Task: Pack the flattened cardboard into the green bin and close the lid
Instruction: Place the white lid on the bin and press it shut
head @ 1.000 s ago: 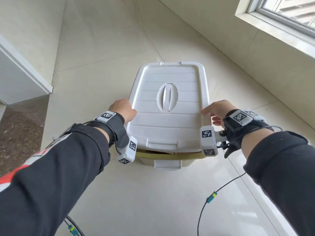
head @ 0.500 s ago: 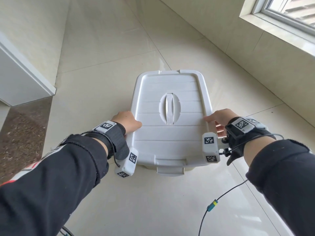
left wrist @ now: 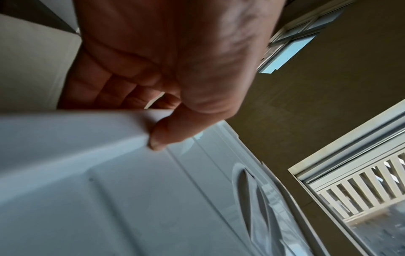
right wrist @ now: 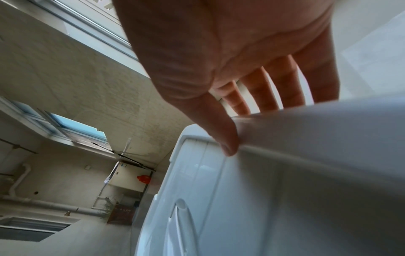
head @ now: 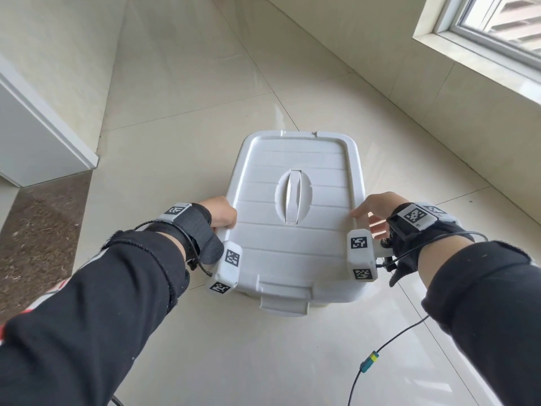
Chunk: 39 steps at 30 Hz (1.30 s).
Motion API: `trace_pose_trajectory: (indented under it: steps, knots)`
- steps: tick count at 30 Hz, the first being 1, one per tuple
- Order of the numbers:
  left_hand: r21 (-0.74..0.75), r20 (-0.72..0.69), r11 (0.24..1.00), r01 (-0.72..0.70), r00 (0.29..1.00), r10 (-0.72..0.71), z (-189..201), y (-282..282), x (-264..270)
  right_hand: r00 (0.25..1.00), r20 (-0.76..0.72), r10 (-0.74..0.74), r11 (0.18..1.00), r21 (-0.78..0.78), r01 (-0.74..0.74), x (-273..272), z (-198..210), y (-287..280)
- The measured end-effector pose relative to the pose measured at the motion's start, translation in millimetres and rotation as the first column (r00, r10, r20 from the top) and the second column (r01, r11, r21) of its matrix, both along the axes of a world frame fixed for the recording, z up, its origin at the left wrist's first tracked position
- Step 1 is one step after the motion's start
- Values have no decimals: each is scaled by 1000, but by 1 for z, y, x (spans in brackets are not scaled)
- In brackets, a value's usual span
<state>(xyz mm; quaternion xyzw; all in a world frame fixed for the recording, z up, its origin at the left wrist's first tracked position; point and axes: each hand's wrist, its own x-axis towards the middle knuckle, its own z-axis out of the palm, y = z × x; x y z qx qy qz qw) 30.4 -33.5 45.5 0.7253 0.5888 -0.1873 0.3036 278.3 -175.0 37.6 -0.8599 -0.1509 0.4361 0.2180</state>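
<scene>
A white ribbed lid (head: 292, 259) with a recessed centre handle (head: 293, 197) lies flat over the bin on the tiled floor. Only a pale sliver of the bin (head: 330, 303) shows under the lid's front edge. No cardboard is visible. My left hand (head: 221, 213) grips the lid's left rim; in the left wrist view the thumb (left wrist: 166, 136) lies on top of the lid (left wrist: 109, 190) and the fingers curl under. My right hand (head: 377, 206) holds the right rim, with its thumb (right wrist: 225, 138) on top of the lid (right wrist: 285, 173) and its fingers reaching down the side.
A tiled wall with a window sill (head: 474, 54) runs along the right. A white cabinet corner (head: 44, 142) and a brown stone floor strip (head: 35, 244) are at the left. A cable with a connector (head: 369, 361) trails on the floor by my right arm.
The lid has come down onto the bin. The yellow-green rim and the gap seen under its front edge a second ago are now covered. Both hands kept their hold.
</scene>
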Motion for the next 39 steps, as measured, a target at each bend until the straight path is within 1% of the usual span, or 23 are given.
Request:
trace_pose_trajectory:
  steps: [3,5,8,9,11,12,15,20,21,23,24,25,27,29,31,33,35,36,37,38,39]
  knots:
    - [95,-129,985,144,983,-131,4,8,3,994,97,-46,999,26,43,1,2,4]
    - [138,-177,970,201,968,-176,2,14,6,981,172,-89,996,41,83,7,2,8]
    - [185,-189,957,224,964,-189,-3,18,13,948,262,-179,984,67,167,11,2,13]
    - [196,-177,953,231,964,-197,-4,19,16,927,314,-203,979,71,190,13,3,15]
    - [212,-157,941,263,960,-233,-7,20,23,894,412,-177,984,60,167,16,2,15]
    - [225,-150,932,286,955,-256,-8,21,27,894,422,-151,988,55,142,18,0,16]
    - [281,-130,894,349,937,-325,-13,21,41,915,393,-89,996,36,81,24,-5,15]
    - [388,-119,827,407,912,-393,-21,30,58,935,348,-70,997,3,74,38,-11,5]
    - [424,-123,803,419,905,-407,-23,34,59,938,341,-68,997,-12,76,41,-14,2]
    - [503,-139,764,404,910,-390,-24,41,60,941,323,-99,994,-11,109,43,-21,-2]
    - [526,-136,771,359,930,-340,-24,44,58,943,302,-138,989,-1,145,43,-21,-2]
    - [524,-107,803,285,957,-270,-22,48,53,938,286,-197,979,14,201,43,-23,-1]
    - [465,-46,878,111,994,-101,-17,55,39,933,266,-242,968,-3,252,46,-23,0]
    - [366,15,929,-42,999,39,-12,61,18,937,249,-246,966,-20,258,50,-24,1]
    - [226,59,958,-179,984,170,-8,64,-11,940,183,-287,956,-11,294,51,-21,0]
    - [60,47,966,-250,968,247,-7,61,-36,953,87,-291,956,-22,294,53,-19,-4]
    - [-138,28,950,-279,958,286,-8,53,-55,961,-17,-277,960,-43,277,52,-15,-5]
    - [-260,43,917,-301,946,323,-10,46,-59,961,-46,-273,961,-46,271,51,-13,-6]
    - [-372,91,872,-318,922,375,-14,40,-61,961,-57,-269,963,-49,266,51,-12,-6]
    - [-456,136,828,-327,893,428,-18,36,-61,962,-56,-269,963,-48,266,51,-12,-7]
    - [-500,163,800,-331,872,462,-21,32,-59,963,-46,-264,964,-49,262,50,-12,-7]
